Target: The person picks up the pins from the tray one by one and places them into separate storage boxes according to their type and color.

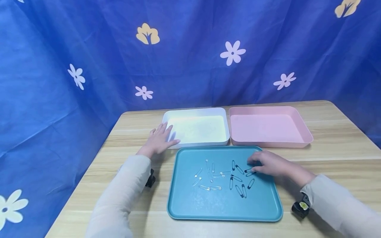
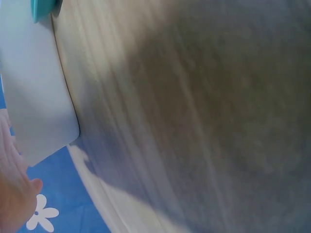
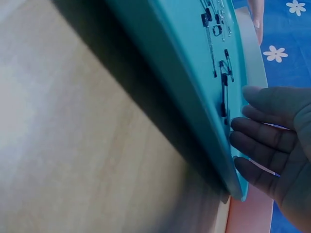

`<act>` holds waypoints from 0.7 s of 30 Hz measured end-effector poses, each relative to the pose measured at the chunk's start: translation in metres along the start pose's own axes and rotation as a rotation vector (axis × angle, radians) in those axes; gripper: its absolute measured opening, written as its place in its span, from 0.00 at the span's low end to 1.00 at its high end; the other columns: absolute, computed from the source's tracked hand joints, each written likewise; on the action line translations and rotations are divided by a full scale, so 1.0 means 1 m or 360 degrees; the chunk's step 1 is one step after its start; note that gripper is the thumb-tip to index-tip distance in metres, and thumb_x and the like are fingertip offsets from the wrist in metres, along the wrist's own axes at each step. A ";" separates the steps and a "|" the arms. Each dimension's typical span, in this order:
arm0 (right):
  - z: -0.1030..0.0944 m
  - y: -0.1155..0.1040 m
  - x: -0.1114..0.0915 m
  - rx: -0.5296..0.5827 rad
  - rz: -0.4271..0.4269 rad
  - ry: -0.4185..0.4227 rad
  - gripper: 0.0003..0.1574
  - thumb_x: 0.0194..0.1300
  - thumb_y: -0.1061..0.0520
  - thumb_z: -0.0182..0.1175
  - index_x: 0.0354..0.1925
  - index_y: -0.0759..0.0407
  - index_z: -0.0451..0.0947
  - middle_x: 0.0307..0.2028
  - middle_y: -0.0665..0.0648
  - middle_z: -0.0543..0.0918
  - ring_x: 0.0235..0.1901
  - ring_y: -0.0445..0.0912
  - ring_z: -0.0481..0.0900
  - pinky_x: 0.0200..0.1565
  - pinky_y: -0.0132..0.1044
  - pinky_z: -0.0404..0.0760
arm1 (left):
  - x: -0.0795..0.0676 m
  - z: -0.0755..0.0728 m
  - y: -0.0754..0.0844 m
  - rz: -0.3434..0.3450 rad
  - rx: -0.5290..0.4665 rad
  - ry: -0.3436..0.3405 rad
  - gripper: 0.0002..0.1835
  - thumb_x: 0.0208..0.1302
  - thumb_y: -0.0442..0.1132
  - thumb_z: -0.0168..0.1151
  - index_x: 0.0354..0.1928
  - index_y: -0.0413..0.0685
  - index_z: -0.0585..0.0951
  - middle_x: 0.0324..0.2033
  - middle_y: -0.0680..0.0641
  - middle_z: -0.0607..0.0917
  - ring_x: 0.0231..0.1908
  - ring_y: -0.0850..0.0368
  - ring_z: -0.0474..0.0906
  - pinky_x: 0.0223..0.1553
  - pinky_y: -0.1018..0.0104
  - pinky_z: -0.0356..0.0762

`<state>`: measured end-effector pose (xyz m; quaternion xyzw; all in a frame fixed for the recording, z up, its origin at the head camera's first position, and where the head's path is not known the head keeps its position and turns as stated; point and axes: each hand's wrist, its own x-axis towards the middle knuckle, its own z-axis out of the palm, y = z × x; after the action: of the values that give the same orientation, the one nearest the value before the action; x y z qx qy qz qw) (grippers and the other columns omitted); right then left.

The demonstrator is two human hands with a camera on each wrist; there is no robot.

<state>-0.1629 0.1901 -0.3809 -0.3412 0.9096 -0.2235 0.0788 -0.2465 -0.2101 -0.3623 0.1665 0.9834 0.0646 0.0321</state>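
A blue-green tray (image 1: pixel 238 210) holds two loose groups of safety pins. Black safety pins (image 1: pixel 231 182) lie on its right half, and silver safety pins (image 1: pixel 215 188) are scattered left of them. My right hand (image 1: pixel 269 162) reaches over the tray's right rim, fingertips close to the rightmost black pins. In the right wrist view that hand's fingers (image 3: pixel 262 133) are loosely bent, with no pin visible between them. My left hand (image 1: pixel 159 138), fingers spread, rests at the left wall of a white rectangular bin (image 1: pixel 197 144). Part of it shows at the left wrist view's edge.
Beside the white bin stands a pink bin (image 1: pixel 269 144), both behind the tray on a wooden table (image 1: pixel 333 155). Nothing shows inside either bin. A blue curtain (image 1: pixel 190 76) with flower prints hangs behind the table.
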 end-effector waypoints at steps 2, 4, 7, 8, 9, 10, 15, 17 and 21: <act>0.001 0.002 0.001 0.0023 -0.0017 -0.0015 0.15 0.51 0.59 0.60 0.39 0.64 0.77 0.36 0.54 0.79 0.40 0.49 0.75 0.42 0.42 0.73 | 0.001 0.001 -0.001 -0.0008 -0.0015 -0.0003 0.45 0.54 0.69 0.37 0.65 0.43 0.49 0.64 0.38 0.43 0.63 0.43 0.35 0.57 0.44 0.32; 0.002 0.005 0.002 0.0032 -0.0042 -0.0015 0.13 0.51 0.60 0.61 0.37 0.63 0.78 0.34 0.52 0.78 0.37 0.46 0.75 0.40 0.40 0.74 | 0.002 0.001 -0.001 -0.0016 -0.0019 -0.0010 0.46 0.54 0.70 0.35 0.65 0.43 0.48 0.64 0.38 0.43 0.63 0.44 0.35 0.57 0.44 0.32; 0.004 0.007 0.004 0.0036 -0.0051 -0.0013 0.10 0.50 0.61 0.60 0.34 0.62 0.79 0.31 0.49 0.78 0.34 0.43 0.74 0.38 0.37 0.74 | 0.003 0.002 -0.003 -0.0031 -0.0024 -0.0027 0.47 0.52 0.71 0.33 0.65 0.43 0.48 0.64 0.38 0.43 0.63 0.44 0.34 0.57 0.45 0.33; 0.004 0.007 0.005 0.0034 -0.0055 -0.0016 0.09 0.50 0.62 0.60 0.34 0.61 0.79 0.31 0.48 0.77 0.33 0.42 0.73 0.37 0.36 0.74 | 0.003 0.002 -0.003 -0.0035 -0.0024 -0.0030 0.47 0.52 0.72 0.33 0.65 0.43 0.48 0.64 0.38 0.43 0.63 0.44 0.34 0.57 0.45 0.33; 0.004 0.007 0.005 0.0035 -0.0043 -0.0021 0.09 0.50 0.62 0.60 0.33 0.61 0.79 0.30 0.48 0.77 0.32 0.42 0.73 0.36 0.36 0.74 | 0.003 0.002 -0.004 -0.0039 -0.0022 -0.0033 0.48 0.52 0.72 0.33 0.65 0.43 0.48 0.64 0.38 0.43 0.63 0.44 0.35 0.57 0.45 0.34; 0.005 0.007 0.006 0.0039 -0.0028 -0.0028 0.08 0.50 0.62 0.60 0.33 0.60 0.79 0.30 0.47 0.76 0.31 0.41 0.72 0.35 0.35 0.74 | 0.003 0.002 -0.004 -0.0040 -0.0025 -0.0033 0.48 0.52 0.72 0.33 0.65 0.43 0.48 0.64 0.38 0.43 0.63 0.43 0.35 0.57 0.44 0.35; 0.005 0.005 0.008 0.0061 0.0045 -0.0047 0.05 0.49 0.63 0.60 0.29 0.56 0.79 0.26 0.44 0.72 0.27 0.38 0.69 0.32 0.31 0.72 | 0.003 0.003 -0.006 -0.0044 -0.0035 -0.0025 0.48 0.52 0.72 0.32 0.65 0.42 0.49 0.64 0.38 0.44 0.62 0.42 0.36 0.57 0.44 0.36; 0.006 0.004 0.009 0.0068 0.0038 -0.0049 0.04 0.49 0.63 0.61 0.26 0.55 0.78 0.25 0.43 0.72 0.27 0.37 0.68 0.31 0.30 0.72 | 0.003 0.003 -0.007 -0.0049 -0.0037 -0.0020 0.47 0.53 0.71 0.32 0.65 0.42 0.49 0.64 0.37 0.43 0.62 0.42 0.36 0.57 0.45 0.36; 0.006 0.003 0.009 0.0072 -0.0003 -0.0048 0.06 0.48 0.64 0.60 0.23 0.53 0.76 0.23 0.43 0.70 0.26 0.37 0.67 0.30 0.30 0.71 | 0.004 0.003 -0.008 -0.0057 -0.0042 -0.0021 0.47 0.53 0.70 0.33 0.65 0.41 0.49 0.64 0.35 0.43 0.62 0.41 0.36 0.57 0.45 0.36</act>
<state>-0.1699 0.1837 -0.3871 -0.3436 0.9027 -0.2388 0.0999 -0.2522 -0.2159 -0.3665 0.1487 0.9851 0.0759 0.0421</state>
